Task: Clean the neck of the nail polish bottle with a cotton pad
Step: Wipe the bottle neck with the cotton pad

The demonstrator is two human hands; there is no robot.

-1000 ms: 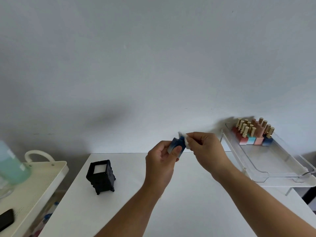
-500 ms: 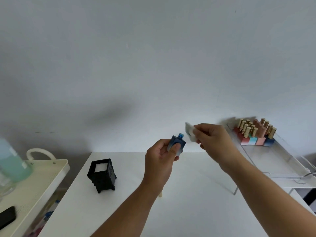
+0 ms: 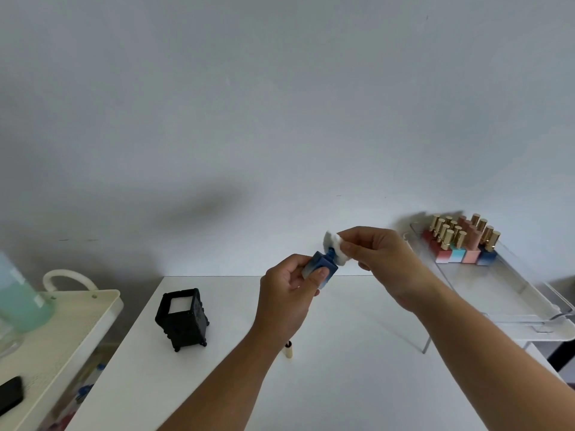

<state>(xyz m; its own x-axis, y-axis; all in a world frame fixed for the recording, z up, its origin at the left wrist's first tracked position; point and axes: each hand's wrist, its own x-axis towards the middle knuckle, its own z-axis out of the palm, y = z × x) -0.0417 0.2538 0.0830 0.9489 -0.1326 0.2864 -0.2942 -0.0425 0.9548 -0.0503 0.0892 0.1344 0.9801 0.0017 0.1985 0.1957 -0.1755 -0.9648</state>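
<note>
My left hand (image 3: 287, 293) holds a square blue nail polish bottle (image 3: 320, 266) above the white table (image 3: 342, 368), tilted with its open neck pointing up and to the right. My right hand (image 3: 382, 259) pinches a white cotton pad (image 3: 336, 248) and presses it against the bottle's neck, which the pad mostly hides. The bottle's cream-coloured cap with brush (image 3: 289, 349) lies on the table below my left wrist.
A black square holder (image 3: 183, 318) with white pads stands on the table at the left. A clear tray (image 3: 513, 293) at the right holds several gold-capped polish bottles (image 3: 463, 241). A cream cart (image 3: 62, 331) at the left carries a green bottle (image 3: 18, 297) and a dark phone (image 3: 9, 396).
Half a second ago the pad was lifted away from the bottle and the neck showed bare. My right hand has brought the pad back down onto the neck.
</note>
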